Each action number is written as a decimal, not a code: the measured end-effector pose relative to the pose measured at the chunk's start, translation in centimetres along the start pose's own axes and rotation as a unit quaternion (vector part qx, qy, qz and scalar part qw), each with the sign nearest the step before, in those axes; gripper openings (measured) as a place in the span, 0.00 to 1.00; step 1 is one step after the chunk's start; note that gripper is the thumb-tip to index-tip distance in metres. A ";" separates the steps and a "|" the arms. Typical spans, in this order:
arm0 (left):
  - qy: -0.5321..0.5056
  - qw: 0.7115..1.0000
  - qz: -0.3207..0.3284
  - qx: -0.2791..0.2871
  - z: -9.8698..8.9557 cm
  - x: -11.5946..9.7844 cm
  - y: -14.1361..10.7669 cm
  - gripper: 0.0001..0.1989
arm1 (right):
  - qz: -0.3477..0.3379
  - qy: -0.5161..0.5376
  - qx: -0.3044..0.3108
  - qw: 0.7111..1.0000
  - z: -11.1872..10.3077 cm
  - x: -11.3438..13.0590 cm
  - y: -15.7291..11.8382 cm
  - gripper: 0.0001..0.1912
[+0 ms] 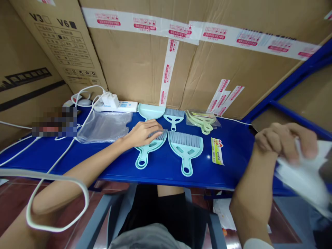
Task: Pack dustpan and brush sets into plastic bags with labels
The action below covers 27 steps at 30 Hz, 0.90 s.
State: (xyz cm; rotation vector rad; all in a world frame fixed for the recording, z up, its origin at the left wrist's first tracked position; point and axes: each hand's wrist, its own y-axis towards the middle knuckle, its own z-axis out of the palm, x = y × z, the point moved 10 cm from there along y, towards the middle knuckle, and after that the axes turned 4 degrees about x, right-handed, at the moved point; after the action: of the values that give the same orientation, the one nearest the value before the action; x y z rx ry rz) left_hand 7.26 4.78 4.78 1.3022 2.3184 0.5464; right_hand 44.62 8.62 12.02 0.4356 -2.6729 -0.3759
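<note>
- Positioning, seemingly: left hand [145, 133] over mint brush-and-dustpan set [147, 150], on bench [163, 172]; fingers curled, grip cannot be told
- Right hand [285, 141]: fingers closed on blurred white sheet [304, 174]
- Next move likely calls for light touch

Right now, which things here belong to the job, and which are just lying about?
Likely the job:
two front brush-and-pan sets, one under the left hand
separate pan, separate brush
bagged green set
card
clear plastic
blurred white item in the right hand

Probably just lying about:
power strip
cable
</note>
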 end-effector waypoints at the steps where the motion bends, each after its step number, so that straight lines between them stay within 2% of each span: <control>1: -0.010 1.000 -0.005 -0.009 -0.2 0.1 0.0 0.16 | 0.001 0.035 -0.044 0.998 -0.5 0.3 0.2 0.24; 3: -0.036 0.999 -0.021 -0.026 -0.5 0.4 0.0 0.15 | 0.008 0.127 -0.108 0.986 -0.1 1.3 1.1 0.25; 5: -0.075 0.995 -0.047 -0.053 -0.8 1.0 -0.1 0.15 | 0.016 0.202 -0.151 0.968 1.4 2.8 2.3 0.26; 7: -0.132 0.984 -0.085 -0.080 -0.9 2.0 -0.2 0.16 | 0.018 0.266 -0.138 0.954 3.9 5.3 3.2 0.29; 11: -0.281 0.940 -0.142 -0.134 -0.7 4.0 -0.7 0.15 | -0.050 0.320 0.008 0.946 9.1 12.3 2.9 0.32; 13: -0.320 0.922 -0.133 -0.173 -1.3 4.5 -0.9 0.19 | -0.096 0.350 0.080 0.929 11.2 15.1 1.9 0.29; 15: -0.336 0.919 -0.108 -0.176 -1.7 4.2 -0.8 0.24 | -0.120 0.381 0.122 0.909 12.9 16.7 1.0 0.25; 18: -0.349 0.926 -0.106 -0.092 -0.6 3.5 -0.3 0.19 | -0.124 0.432 0.118 0.886 14.4 17.5 0.5 0.19; 21: -0.343 0.923 -0.165 -0.047 0.4 3.9 -0.6 0.16 | -0.116 0.445 0.105 0.882 15.4 17.6 0.6 0.18; 24: -0.325 0.921 -0.203 -0.067 -0.1 4.9 -1.0 0.17 | -0.098 0.401 0.078 0.908 15.2 16.6 1.2 0.14; 27: -0.279 0.931 -0.220 -0.083 -1.4 6.5 -1.3 0.18 | -0.094 0.310 0.008 0.946 13.0 14.5 2.2 0.09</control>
State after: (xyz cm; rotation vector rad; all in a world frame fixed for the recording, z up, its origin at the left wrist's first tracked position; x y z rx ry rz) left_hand 2.57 9.62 4.12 0.6988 1.9358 0.1805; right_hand 25.90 8.03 6.30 0.6879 -2.0275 -0.2207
